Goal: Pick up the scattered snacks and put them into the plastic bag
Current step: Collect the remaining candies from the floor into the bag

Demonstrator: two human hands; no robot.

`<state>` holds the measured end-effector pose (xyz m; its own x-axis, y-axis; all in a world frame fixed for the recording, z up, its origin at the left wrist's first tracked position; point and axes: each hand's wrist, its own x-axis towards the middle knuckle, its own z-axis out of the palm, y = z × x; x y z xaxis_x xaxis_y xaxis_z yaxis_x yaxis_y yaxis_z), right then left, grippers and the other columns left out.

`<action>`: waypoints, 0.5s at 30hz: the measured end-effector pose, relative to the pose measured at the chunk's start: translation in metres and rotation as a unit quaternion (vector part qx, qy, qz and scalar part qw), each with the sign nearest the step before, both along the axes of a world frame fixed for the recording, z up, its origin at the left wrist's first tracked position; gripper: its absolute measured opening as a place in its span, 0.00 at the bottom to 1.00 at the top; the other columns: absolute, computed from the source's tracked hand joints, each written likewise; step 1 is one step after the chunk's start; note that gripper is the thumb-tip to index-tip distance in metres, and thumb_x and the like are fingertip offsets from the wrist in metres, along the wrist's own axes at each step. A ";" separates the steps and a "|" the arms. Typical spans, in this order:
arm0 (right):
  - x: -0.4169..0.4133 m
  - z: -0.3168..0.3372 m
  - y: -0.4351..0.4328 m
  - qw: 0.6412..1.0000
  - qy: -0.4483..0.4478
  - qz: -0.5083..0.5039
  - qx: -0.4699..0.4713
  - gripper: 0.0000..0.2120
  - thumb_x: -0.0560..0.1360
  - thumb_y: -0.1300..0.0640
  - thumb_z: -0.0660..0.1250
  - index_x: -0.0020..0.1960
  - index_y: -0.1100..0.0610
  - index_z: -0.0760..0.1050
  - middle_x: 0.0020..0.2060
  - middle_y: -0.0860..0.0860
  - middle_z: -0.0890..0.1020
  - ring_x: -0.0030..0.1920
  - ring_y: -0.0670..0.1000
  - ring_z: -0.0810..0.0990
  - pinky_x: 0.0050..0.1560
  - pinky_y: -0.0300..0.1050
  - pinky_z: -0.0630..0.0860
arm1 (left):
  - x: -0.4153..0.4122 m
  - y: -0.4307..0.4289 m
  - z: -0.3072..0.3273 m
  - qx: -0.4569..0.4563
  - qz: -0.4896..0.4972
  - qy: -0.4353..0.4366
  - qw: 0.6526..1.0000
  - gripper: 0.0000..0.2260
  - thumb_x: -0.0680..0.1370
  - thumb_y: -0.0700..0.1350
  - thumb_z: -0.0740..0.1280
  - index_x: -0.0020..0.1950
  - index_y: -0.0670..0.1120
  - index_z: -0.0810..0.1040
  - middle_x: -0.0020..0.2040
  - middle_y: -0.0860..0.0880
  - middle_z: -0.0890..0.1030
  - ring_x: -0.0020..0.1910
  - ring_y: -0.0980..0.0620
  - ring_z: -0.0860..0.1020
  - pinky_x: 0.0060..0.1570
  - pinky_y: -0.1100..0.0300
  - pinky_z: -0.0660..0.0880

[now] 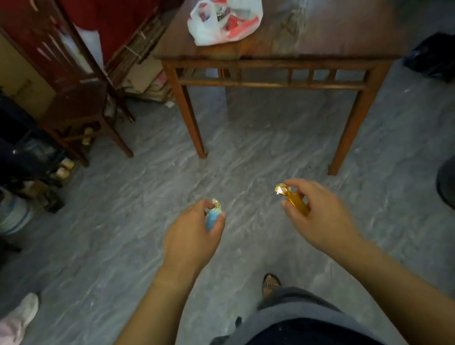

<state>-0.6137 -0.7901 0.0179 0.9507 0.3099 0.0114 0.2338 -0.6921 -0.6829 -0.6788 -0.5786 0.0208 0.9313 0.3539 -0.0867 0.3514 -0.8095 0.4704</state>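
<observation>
Left hand (191,241) pinches blue candy (212,219), right hand (323,217) gold candy (293,199), both twisted ends pointing up.

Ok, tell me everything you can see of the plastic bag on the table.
The plastic bag is thin, crinkled and white, with red showing on or through its front and right side. It slumps on the near left corner of the dark wooden table, its two loop handles up and its mouth gaping open. Something dark and something red lie inside, too blurred to name. Only the tabletop touches it; both hands are far from it, down over the floor.
</observation>
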 end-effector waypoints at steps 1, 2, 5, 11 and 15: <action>0.030 0.005 0.007 1.000 -0.007 0.001 0.001 0.16 0.75 0.49 0.63 0.62 0.49 0.71 0.51 0.47 0.76 0.45 0.46 0.74 0.46 0.42 0.72 | 0.027 0.007 0.005 0.001 0.002 -0.002 1.000 0.13 0.77 0.55 0.62 0.57 0.51 0.74 0.51 0.50 0.80 0.46 0.49 0.78 0.40 0.58 0.71; 0.059 0.010 0.014 1.000 -0.013 0.005 -0.001 0.15 0.75 0.49 0.63 0.61 0.49 0.71 0.52 0.48 0.77 0.46 0.46 0.75 0.46 0.42 0.72 | 0.052 0.015 0.009 0.003 0.006 -0.006 1.000 0.13 0.77 0.55 0.62 0.58 0.52 0.74 0.52 0.50 0.80 0.46 0.50 0.78 0.40 0.59 0.70; 0.131 0.016 0.040 0.999 -0.012 0.029 -0.009 0.16 0.75 0.48 0.62 0.62 0.49 0.71 0.52 0.48 0.78 0.46 0.46 0.76 0.46 0.41 0.71 | 0.116 0.036 0.014 0.006 0.015 -0.002 1.000 0.13 0.77 0.56 0.61 0.58 0.53 0.73 0.53 0.51 0.80 0.48 0.50 0.78 0.42 0.58 0.71; 0.225 -0.001 0.094 0.998 0.026 0.061 -0.006 0.15 0.75 0.49 0.63 0.61 0.47 0.71 0.52 0.45 0.77 0.47 0.44 0.74 0.48 0.39 0.70 | 0.207 0.077 -0.002 -0.004 0.025 0.033 0.999 0.13 0.76 0.56 0.62 0.57 0.53 0.73 0.53 0.51 0.80 0.47 0.51 0.78 0.43 0.58 0.72; 0.310 -0.012 0.129 0.999 0.023 0.028 -0.011 0.14 0.75 0.49 0.63 0.60 0.47 0.71 0.48 0.44 0.76 0.44 0.43 0.74 0.45 0.39 0.69 | 0.295 0.122 -0.013 -0.002 0.023 0.022 0.999 0.14 0.76 0.56 0.63 0.59 0.53 0.73 0.54 0.51 0.80 0.46 0.53 0.76 0.42 0.60 0.69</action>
<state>-0.3041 -0.6612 0.0055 0.9313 0.3620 -0.0398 0.2404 -0.6932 -0.6794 -0.3842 -0.4563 0.0075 0.9091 0.3959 -0.1297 0.4091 -0.7898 0.4571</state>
